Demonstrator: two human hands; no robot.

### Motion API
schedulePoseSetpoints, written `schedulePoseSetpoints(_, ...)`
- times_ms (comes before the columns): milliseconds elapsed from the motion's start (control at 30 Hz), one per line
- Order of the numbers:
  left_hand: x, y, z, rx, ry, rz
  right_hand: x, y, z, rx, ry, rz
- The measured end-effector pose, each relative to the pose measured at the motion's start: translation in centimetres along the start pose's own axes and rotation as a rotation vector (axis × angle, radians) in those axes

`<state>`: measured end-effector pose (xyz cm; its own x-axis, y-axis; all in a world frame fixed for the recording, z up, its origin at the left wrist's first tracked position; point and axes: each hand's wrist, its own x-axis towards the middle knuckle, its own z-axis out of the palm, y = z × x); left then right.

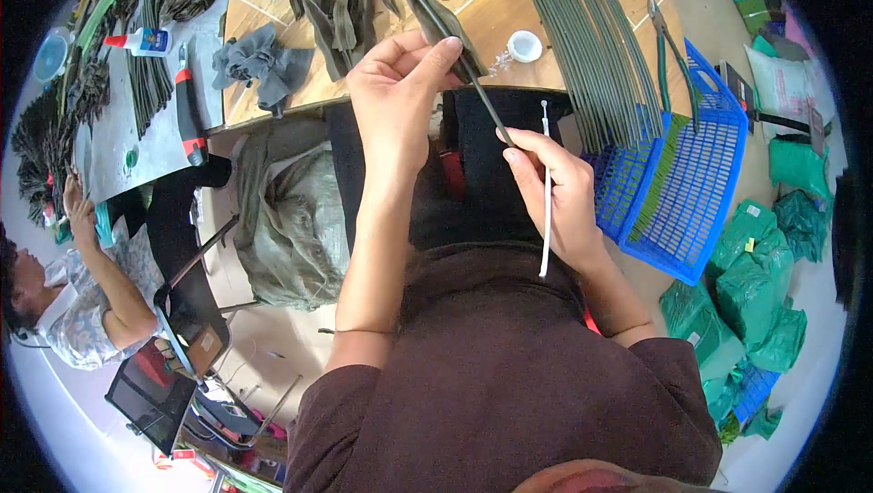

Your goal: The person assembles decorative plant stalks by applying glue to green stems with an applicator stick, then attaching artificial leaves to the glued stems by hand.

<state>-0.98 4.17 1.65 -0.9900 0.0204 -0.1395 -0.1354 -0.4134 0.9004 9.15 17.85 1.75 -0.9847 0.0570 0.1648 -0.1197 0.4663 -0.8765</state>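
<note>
My left hand (400,84) is raised over the table's near edge and pinches a long dark green artificial leaf (435,18) on a thin stem. My right hand (555,197) holds the lower end of that stem (491,113) between thumb and forefinger, and also grips a thin white stick (546,220) that stands upright through the fist. Both hands are over my lap, close to the wooden table (491,2).
Many long green stems (591,38) lie fanned across the table into a blue plastic basket (700,184). Pliers (668,47), a small white cup (525,45), dark leaf piles (336,11), a grey cloth (259,61) and a glue bottle (145,40) are about. Another person (82,293) sits at left. Green bags (755,293) lie at right.
</note>
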Motion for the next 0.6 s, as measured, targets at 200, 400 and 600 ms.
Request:
schedulePoseSetpoints(200,-0.1,0.0,0.1,-0.008,0.032,-0.048,-0.1,-0.1,0.0,-0.009,-0.015,0.038)
schedulePoseSetpoints(400,0.3,-0.4,-0.3,0.016,0.000,-0.065,0.3,-0.1,-0.1,0.020,-0.045,0.096)
schedulePoseSetpoints(600,0.8,-0.6,-0.5,-0.042,0.022,-0.115,0.8,-0.6,-1.4,-0.026,-0.064,0.016)
